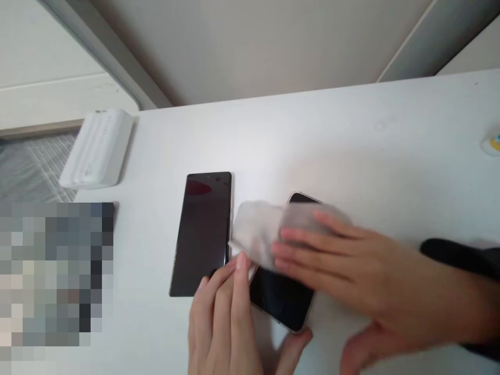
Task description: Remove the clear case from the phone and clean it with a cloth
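A smartphone (pixel 283 297) with a dark screen and a pale rim lies tilted on the white tabletop. My left hand (pixel 228 317) steadies it, fingers along its left side and thumb at its lower edge. Across its upper part my right hand (pixel 344 265) presses a thin whitish wipe (pixel 260 229), the fingers stretched over it and slightly blurred. Part of the wipe hangs past the phone's left side. Just left of it a second, larger dark phone (pixel 203 234) lies flat, its lower right corner behind my left fingers.
A white box-shaped device (pixel 97 148) sits at the table's left edge. Below it is a pixelated object (pixel 54 271). A small item with yellow and blue (pixel 492 143) stands at the far right. A wall panel (pixel 265 47) rises behind the tabletop (pixel 351 125).
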Demonstrator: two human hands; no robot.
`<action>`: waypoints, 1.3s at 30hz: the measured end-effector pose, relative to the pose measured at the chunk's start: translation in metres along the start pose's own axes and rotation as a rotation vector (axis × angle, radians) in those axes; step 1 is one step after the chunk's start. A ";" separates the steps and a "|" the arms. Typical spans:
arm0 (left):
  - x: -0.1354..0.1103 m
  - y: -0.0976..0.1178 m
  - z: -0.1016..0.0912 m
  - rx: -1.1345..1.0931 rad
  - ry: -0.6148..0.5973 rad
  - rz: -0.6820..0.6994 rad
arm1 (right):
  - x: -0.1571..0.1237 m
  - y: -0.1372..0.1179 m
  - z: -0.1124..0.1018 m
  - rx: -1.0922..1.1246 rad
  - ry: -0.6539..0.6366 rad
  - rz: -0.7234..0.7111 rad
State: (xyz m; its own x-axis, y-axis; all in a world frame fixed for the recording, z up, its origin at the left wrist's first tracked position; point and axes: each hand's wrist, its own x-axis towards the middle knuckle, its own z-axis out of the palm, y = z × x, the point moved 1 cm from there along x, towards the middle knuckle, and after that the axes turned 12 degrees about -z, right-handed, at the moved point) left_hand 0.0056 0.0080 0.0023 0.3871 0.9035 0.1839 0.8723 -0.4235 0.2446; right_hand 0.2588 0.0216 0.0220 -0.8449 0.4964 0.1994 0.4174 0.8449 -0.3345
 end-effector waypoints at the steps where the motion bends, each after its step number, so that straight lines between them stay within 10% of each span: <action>1: -0.001 -0.001 -0.001 -0.008 0.006 -0.009 | 0.002 -0.007 0.001 0.037 -0.016 -0.054; 16: 0.001 -0.001 -0.004 -0.120 -0.041 -0.129 | 0.004 -0.010 0.004 -0.098 0.057 0.081; 29: 0.003 -0.004 -0.003 -0.066 -0.001 -0.065 | 0.004 -0.011 0.002 0.075 -0.018 -0.171; 39: 0.003 -0.005 -0.002 -0.069 -0.008 0.003 | -0.055 0.082 -0.022 -0.394 0.188 0.270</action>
State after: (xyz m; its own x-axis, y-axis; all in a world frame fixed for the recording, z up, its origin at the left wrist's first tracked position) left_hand 0.0013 0.0127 0.0037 0.3924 0.9026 0.1770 0.8485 -0.4295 0.3091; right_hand 0.3463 0.0678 0.0042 -0.6298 0.7038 0.3285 0.7375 0.6746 -0.0313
